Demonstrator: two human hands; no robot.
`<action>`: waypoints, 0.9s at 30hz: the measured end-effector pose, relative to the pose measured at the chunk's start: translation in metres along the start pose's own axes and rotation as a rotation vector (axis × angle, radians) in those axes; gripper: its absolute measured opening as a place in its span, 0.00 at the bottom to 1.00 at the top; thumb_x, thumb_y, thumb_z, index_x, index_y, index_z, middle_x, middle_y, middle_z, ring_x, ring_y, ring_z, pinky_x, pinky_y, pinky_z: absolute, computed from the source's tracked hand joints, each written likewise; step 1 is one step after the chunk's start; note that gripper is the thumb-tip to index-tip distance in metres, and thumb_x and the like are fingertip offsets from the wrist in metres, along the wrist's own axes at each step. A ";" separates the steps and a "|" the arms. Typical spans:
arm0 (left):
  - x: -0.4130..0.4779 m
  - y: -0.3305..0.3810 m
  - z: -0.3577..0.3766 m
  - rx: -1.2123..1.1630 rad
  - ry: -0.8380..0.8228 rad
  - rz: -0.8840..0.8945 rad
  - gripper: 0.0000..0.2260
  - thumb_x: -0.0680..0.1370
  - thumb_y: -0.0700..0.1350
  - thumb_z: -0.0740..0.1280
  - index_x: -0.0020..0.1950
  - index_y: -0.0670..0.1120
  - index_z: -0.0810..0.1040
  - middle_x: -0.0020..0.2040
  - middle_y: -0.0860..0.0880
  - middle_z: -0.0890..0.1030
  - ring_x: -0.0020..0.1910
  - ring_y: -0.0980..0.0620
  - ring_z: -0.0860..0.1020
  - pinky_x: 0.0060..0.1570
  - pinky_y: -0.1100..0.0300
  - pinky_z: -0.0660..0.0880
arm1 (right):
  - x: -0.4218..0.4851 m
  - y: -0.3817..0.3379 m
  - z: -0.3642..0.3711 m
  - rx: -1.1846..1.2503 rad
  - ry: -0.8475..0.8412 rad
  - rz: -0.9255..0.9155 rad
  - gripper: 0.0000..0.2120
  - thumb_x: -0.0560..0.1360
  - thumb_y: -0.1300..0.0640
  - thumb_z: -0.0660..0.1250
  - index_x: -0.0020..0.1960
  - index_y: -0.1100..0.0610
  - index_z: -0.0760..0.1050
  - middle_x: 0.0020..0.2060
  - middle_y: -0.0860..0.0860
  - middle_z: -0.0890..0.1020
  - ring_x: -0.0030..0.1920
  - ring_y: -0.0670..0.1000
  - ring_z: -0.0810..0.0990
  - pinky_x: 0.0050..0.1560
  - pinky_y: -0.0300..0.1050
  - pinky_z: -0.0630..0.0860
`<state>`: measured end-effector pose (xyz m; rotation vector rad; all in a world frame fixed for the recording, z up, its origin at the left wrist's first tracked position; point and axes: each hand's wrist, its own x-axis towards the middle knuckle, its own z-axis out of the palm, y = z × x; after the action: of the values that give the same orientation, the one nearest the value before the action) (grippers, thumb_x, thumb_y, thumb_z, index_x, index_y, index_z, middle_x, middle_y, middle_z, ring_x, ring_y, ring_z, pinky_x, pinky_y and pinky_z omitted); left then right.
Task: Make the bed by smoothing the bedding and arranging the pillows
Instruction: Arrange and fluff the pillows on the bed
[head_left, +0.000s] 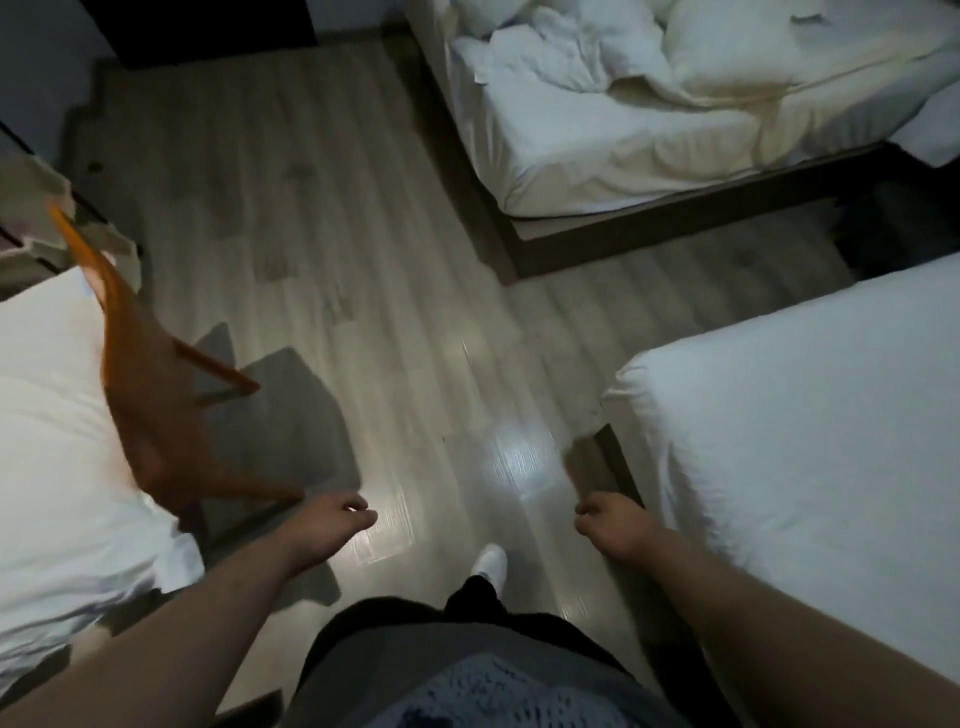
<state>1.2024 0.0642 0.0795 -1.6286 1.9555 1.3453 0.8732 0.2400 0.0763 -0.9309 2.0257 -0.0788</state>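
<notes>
Left hand (340, 519) hangs over the floor (363, 234) with fingers loosely curled, holding nothing. Right hand (608, 525) is the same: loose curl, nothing in it. The 2 hands are apart, with a white shoe (491, 564) between them, a bit nearer the body. Unmade bed (597, 171) is well ahead of the right hand, across the floor. Rumpled bedding (571, 57) is bunched on top of it, cream-tinted toward its right. Second bed (805, 415) is just right of the right hand, with a flat white sheet, not touched. White pillows (47, 415) are stacked left of the left hand, near but not touched; count unclear. Orange chair (156, 415) is just ahead-left of the left hand, against the pillows. It is blurred, so can't tell if it is tilted.
</notes>
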 end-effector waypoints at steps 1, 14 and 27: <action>0.015 0.016 -0.011 0.007 -0.006 0.020 0.07 0.76 0.47 0.70 0.50 0.45 0.81 0.47 0.49 0.81 0.49 0.49 0.78 0.48 0.60 0.71 | 0.011 -0.003 -0.016 -0.008 0.005 0.007 0.13 0.76 0.55 0.64 0.54 0.63 0.79 0.50 0.57 0.82 0.46 0.52 0.78 0.41 0.39 0.69; 0.225 0.191 -0.134 0.118 -0.067 0.152 0.09 0.77 0.48 0.68 0.53 0.44 0.81 0.51 0.49 0.81 0.51 0.51 0.78 0.53 0.57 0.72 | 0.163 -0.043 -0.187 0.103 0.101 0.110 0.11 0.77 0.56 0.62 0.54 0.59 0.80 0.54 0.56 0.82 0.53 0.53 0.78 0.55 0.43 0.73; 0.416 0.395 -0.214 0.247 -0.175 0.265 0.07 0.76 0.44 0.69 0.51 0.42 0.81 0.50 0.45 0.81 0.49 0.49 0.78 0.49 0.58 0.71 | 0.285 -0.061 -0.344 0.205 0.194 0.288 0.14 0.76 0.57 0.62 0.59 0.58 0.78 0.58 0.55 0.80 0.58 0.53 0.77 0.51 0.39 0.69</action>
<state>0.7894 -0.3875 0.0936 -1.1347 2.1839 1.2260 0.5587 -0.0815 0.1123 -0.5142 2.2617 -0.2211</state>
